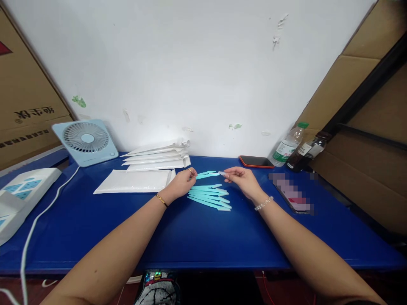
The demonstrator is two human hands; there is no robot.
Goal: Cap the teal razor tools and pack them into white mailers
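My left hand is closed on the handle end of a turquoise eyebrow razor; a second one may lie alongside it. The blade end points right, toward my right hand. Between thumb and fingertips, my right hand pinches a small clear blade cap, right at the razor's tip. Whether the cap touches the blade is too small to tell. Just below the hands, several more turquoise eyebrow razors lie fanned out on the blue table, with their blade ends to the right.
Left of my hands lies a white padded envelope, with several stacked envelopes behind it. A blue fan and a white device stand farther left. On the right are an orange-edged phone, another phone and two bottles.
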